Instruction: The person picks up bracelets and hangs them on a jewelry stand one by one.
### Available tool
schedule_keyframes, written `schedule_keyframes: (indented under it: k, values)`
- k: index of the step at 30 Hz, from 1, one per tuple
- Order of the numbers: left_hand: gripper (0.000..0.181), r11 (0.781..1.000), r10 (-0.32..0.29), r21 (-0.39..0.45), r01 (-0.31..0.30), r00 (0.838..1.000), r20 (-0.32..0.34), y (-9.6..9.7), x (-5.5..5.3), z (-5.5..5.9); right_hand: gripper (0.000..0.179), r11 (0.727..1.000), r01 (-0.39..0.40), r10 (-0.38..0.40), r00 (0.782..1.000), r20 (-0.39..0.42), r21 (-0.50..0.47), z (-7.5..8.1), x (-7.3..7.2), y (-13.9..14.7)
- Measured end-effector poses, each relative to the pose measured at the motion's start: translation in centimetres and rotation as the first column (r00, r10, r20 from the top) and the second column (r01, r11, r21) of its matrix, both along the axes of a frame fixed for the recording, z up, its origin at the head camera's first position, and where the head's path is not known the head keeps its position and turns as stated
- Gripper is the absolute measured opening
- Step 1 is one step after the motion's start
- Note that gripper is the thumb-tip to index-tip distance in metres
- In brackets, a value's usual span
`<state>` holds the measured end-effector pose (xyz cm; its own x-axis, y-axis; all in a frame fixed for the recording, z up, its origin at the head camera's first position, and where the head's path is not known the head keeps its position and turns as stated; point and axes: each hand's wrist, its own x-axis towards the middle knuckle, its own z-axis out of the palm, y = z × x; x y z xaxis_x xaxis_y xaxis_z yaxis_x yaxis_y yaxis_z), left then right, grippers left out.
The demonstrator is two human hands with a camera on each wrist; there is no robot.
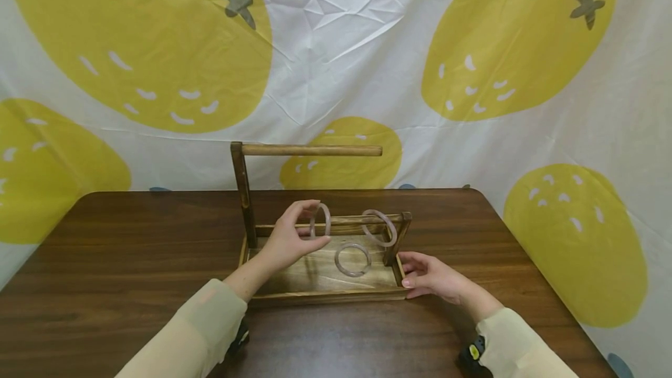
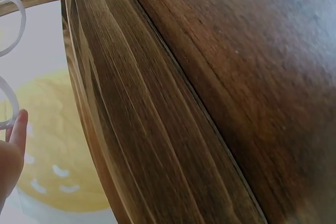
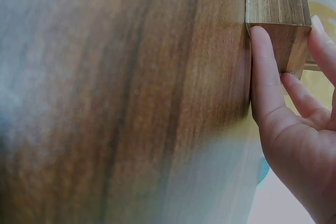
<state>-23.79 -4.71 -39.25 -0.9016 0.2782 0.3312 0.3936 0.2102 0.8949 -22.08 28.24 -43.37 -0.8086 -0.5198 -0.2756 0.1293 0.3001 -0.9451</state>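
Observation:
My left hand (image 1: 290,238) pinches a pale translucent bangle (image 1: 328,220) between thumb and fingers, upright at the lower bar of a wooden stand (image 1: 315,295). Whether the bar passes through it I cannot tell. A second bangle (image 1: 392,232) hangs around that bar near the right post. Lying in the stand's tray is a third bangle (image 1: 338,261). My right hand (image 1: 433,277) grips the tray's right end, thumb at the front corner. In the right wrist view its fingers (image 3: 266,72) touch the wooden end; the left wrist view shows only part of the left hand (image 2: 10,161).
The stand's upper bar (image 1: 315,150) runs rightward from a tall left post (image 1: 241,197) and has a free right end. All of this stands on a dark wooden table (image 1: 131,249). A white cloth (image 1: 336,74) with yellow fruit prints hangs behind.

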Motion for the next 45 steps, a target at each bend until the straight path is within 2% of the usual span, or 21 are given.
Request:
schedule_keyframes:
  k: [8, 15, 25, 33, 39, 45]
  values:
    - [0.063, 0.999, 0.003, 0.033, -0.002, 1.0, -0.016, 0.9, -0.3, -0.1, 0.081, 1.0, 0.01, -0.01, 1.0, 0.001, 0.003, 0.1, 0.0, 0.0]
    - [0.063, 0.999, -0.027, 0.043, 0.027, 1.0, 0.012, 1.7, -0.3, 0.0, 0.083, 1.0, -0.002, 0.002, 1.0, -0.009, 0.003, -0.1, -0.1, -0.1]
    - [0.06, 0.999, -0.014, 0.038, 0.015, 1.0, -0.011, 2.7, -0.4, -0.2, 0.083, 1.0, 0.008, -0.008, 1.0, -0.007, -0.015, 0.0, 0.0, -0.1]
    - [0.06, 0.998, -0.024, 0.051, 0.022, 0.999, 0.036, 3.5, -0.3, -0.4, 0.081, 0.999, 0.017, -0.017, 1.0, 0.0, -0.029, 0.0, 0.2, -0.2]
    - [0.06, 0.995, -0.032, 0.096, 0.025, 0.996, 0.077, 4.2, -0.2, -0.5, 0.082, 0.999, 0.018, -0.018, 1.0, 0.004, -0.03, -0.1, 0.1, -0.2]
    - [0.059, 0.981, -0.059, 0.189, 0.039, 0.993, 0.101, 5.1, -0.3, -0.8, 0.08, 0.999, 0.018, -0.018, 1.0, 0.005, -0.03, -0.1, 0.0, -0.2]
